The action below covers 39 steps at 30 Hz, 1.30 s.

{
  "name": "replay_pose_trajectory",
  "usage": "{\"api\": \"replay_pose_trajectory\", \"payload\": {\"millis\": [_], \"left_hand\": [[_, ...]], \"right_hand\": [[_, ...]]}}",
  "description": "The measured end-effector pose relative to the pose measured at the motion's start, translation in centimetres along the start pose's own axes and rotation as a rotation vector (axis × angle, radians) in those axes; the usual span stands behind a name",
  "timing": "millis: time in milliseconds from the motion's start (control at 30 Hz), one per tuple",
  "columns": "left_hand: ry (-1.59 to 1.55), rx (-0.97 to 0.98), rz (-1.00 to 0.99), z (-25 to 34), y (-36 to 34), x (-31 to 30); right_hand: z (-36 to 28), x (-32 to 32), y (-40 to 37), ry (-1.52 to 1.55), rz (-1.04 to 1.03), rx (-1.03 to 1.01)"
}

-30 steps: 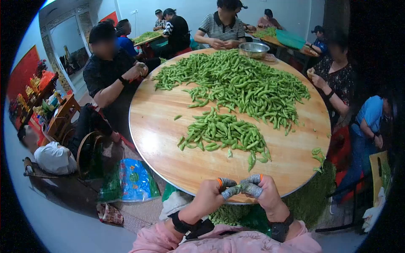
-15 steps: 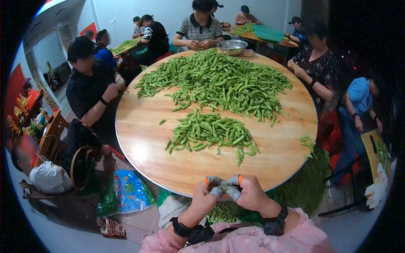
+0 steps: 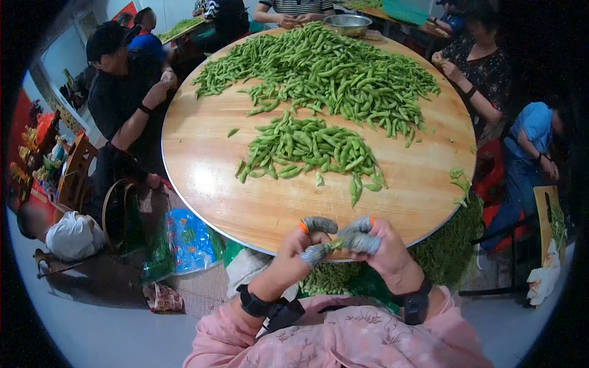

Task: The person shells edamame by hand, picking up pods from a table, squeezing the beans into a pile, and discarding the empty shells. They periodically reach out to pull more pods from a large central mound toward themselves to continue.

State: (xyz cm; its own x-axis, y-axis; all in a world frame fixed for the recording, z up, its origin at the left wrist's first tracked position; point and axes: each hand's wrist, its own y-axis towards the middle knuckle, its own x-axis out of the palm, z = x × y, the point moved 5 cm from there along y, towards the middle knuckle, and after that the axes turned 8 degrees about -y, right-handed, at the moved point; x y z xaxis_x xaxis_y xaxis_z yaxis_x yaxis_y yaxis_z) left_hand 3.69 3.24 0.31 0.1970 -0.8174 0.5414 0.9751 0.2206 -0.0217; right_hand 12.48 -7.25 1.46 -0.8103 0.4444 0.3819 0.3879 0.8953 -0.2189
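My left hand [image 3: 302, 244] and my right hand [image 3: 386, 250] meet just over the table's near edge. Grey finger covers with orange rims wrap the thumbs and index fingers. Both hands pinch a small yellowish-green soybean pod [image 3: 336, 244] between the fingertips; the fingers cover most of it. Beyond them a small pile of green soybean pods [image 3: 310, 147] lies on the round wooden table [image 3: 202, 178]. A much larger heap of pods [image 3: 331, 73] spreads behind it.
A metal bowl [image 3: 348, 24] stands at the table's far side. Several people sit around, handling pods. Below the near edge is a heap of pods [image 3: 331, 279]. A blue plastic bag [image 3: 190, 239] lies on the floor at left. Scraps [image 3: 458, 178] sit at the right rim.
The view has tilted downward, so the table and piles appear higher. My hands stay together at the near edge; their fingers have shifted and more of the pod shows between them.
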Motion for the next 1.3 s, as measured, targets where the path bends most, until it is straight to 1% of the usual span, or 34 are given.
{"api": "replay_pose_trajectory", "payload": {"millis": [33,100,133,167,233,267,333,367,467,500,567,600,633,667,700,733,767,800,833,867,900,967,1000,1033,1100,1233,1300], "left_hand": [[0.005,0.004,-0.008,-0.2,0.1,0.3],[0.315,0.121,0.124,0.0,0.4,0.6],[0.337,0.137,0.084,0.6,0.5,1.0],[0.341,0.138,0.078,0.8,0.4,0.9],[0.202,-0.071,0.108,0.0,0.1,0.2],[0.200,-0.076,0.112,0.0,0.0,-0.2],[0.202,0.030,0.121,0.5,-0.5,-0.8],[0.198,0.020,0.132,0.4,-0.5,-0.8],[0.247,0.013,0.052,0.0,-0.5,0.6],[0.247,0.014,0.058,-0.3,-0.5,0.5],[0.386,-0.029,-0.079,-1.2,-0.2,0.8],[0.369,-0.029,-0.056,-0.9,0.0,1.1],[0.371,-0.022,-0.062,-0.6,0.1,1.3],[0.362,-0.093,-0.018,-0.6,0.0,1.1],[0.353,-0.164,0.024,-0.7,0.0,0.9],[0.302,-0.150,0.059,-0.4,-0.1,1.1],[0.307,-0.145,0.046,-0.5,-0.1,1.2],[0.290,-0.067,0.100,-0.3,-0.1,1.0],[0.271,0.011,0.158,0.0,-0.1,0.7],[0.346,0.107,0.141,0.3,0.0,0.8],[0.347,0.100,0.146,0.3,0.1,0.8],[0.849,0.145,0.135,0.8,0.1,1.3],[1.027,0.270,0.117,1.4,0.2,2.0],[1.023,0.255,0.125,1.2,0.2,1.9],[1.198,0.390,0.082,1.3,0.2,2.3],[1.274,0.427,0.077,1.9,0.2,2.8],[1.295,0.407,0.066,2.1,0.0,3.1]], "right_hand": [[0.2,0.3,0.1,-0.002,0.001,-0.010],[-0.4,1.3,0.2,-0.390,0.039,-0.221],[-0.4,1.0,0.2,-0.431,0.064,-0.187],[-0.6,0.7,0.2,-0.430,0.068,-0.193],[-1.0,0.1,0.2,-0.433,0.100,-0.226],[-1.1,-0.3,0.1,-0.429,0.100,-0.220],[-0.2,-1.0,-0.1,-0.035,0.077,-0.056],[-0.1,-1.2,-0.1,-0.029,0.076,-0.042],[0.6,-1.5,0.3,0.325,0.060,0.001],[0.9,-1.6,0.5,0.325,0.056,0.005],[1.2,-1.6,0.7,0.370,0.030,0.005],[1.0,-1.6,0.7,0.363,0.030,-0.003],[0.9,-1.7,0.6,0.287,0.067,-0.027],[0.7,-1.7,0.5,0.212,0.106,-0.053],[0.4,-1.6,0.4,0.207,0.110,-0.066],[0.0,-1.7,0.3,0.082,0.151,-0.094],[-0.4,-1.9,0.1,-0.042,0.194,-0.121],[-0.4,-2.0,0.0,-0.043,0.199,-0.133],[-0.2,-2.3,-0.3,-0.120,0.245,-0.139],[-0.1,-2.5,-0.6,-0.196,0.290,-0.139],[0.1,-2.6,-0.7,-0.190,0.289,-0.132],[0.6,-2.0,-1.3,-0.183,0.180,-0.138],[0.7,-1.8,-1.5,-0.175,0.177,-0.116],[0.3,-1.5,-1.5,-0.217,0.165,-0.136],[0.2,-1.4,-1.4,-0.256,0.151,-0.151],[0.1,-1.4,-1.3,-0.247,0.133,-0.149],[0.1,-1.3,-1.1,-0.252,0.144,-0.145]]}}
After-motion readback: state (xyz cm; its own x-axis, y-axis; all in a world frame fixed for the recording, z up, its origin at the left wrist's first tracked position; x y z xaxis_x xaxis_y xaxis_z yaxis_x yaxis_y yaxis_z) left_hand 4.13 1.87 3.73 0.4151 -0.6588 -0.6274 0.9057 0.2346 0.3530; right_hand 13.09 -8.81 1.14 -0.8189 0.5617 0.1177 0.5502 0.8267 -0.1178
